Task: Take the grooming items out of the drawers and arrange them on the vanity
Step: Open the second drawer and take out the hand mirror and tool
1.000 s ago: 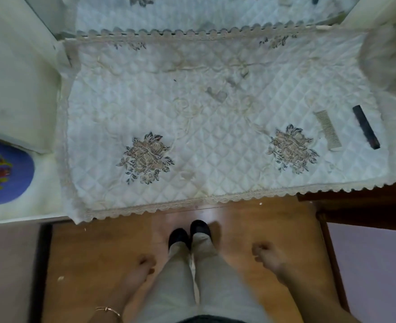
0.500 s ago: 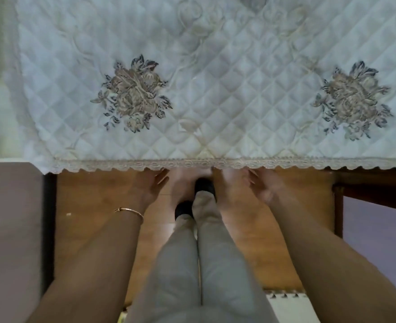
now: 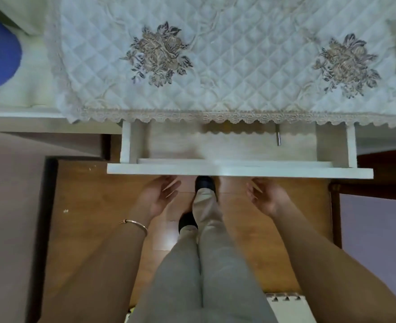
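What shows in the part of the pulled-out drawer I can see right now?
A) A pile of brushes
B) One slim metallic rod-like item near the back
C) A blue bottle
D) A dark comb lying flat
B: the open drawer shows a bare pale floor except for a slim metallic rod-like item poking out from under the lace edge of the quilted cloth; both hands are open and empty below the drawer front.
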Motion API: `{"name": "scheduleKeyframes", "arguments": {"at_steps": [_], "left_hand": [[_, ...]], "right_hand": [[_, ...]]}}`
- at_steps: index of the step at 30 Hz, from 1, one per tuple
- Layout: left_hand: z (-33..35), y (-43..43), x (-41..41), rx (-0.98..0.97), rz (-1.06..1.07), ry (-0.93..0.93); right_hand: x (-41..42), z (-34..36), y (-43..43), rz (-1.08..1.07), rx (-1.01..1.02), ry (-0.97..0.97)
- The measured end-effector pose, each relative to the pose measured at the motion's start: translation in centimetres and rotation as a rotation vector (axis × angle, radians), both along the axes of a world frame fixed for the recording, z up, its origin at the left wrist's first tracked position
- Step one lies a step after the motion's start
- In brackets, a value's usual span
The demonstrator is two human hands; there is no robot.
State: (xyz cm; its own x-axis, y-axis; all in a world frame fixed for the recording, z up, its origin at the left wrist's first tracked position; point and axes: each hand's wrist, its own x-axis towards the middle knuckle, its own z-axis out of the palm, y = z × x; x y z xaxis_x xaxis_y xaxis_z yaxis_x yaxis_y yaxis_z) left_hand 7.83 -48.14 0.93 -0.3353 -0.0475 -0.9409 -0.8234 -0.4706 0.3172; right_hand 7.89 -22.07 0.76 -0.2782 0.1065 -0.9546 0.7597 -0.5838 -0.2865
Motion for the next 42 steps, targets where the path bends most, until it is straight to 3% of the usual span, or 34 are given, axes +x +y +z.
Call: {"name": "scheduleKeyframes", "arguments": {"at_steps": [4,6,9,14,17,20,24,32,37,42], "left_hand": [[1.1,-1.3,5.8,-0.007,-0.056,0.055],[2.8,-1.7,7.7,-0.150,-0.189,0.135],[6.5,-2.0,9.2,-0.414,-0.417,0.351],[12.0,-1.9,8.2,-0.719,-0.608,0.723],[12.9,-1.5,6.2,-0.902,-0.774,0.801],[11.3,-1.4,5.5,-0.916,-1.066,0.742],[9.9,-1.4,6.2,-0.974,-1.199,0.726],[10.2,-1.1,7.5,-0.951,-1.247,0.691],[10.1,-1.2,11.0,-0.983,-1.301,0.696],[9.8,-1.7,13.6,-0.927,-1.205,0.661]], "right_hand": [[5.2,0.8,-0.6,-0.004,0.000,0.057],[7.1,1.6,-1.1,0.045,0.066,0.051],[9.3,4.1,-1.8,0.327,0.292,0.130],[10.3,10.3,-1.6,0.678,0.765,0.491],[8.5,12.6,-1.1,0.788,0.990,0.620],[6.4,12.3,-0.5,1.045,1.123,0.589],[6.9,11.0,0.2,1.307,1.188,0.547],[9.3,11.8,-0.1,1.407,1.193,0.497],[12.6,11.6,0.3,1.348,1.103,0.456],[15.6,10.8,0.4,1.274,1.057,0.469]]}}
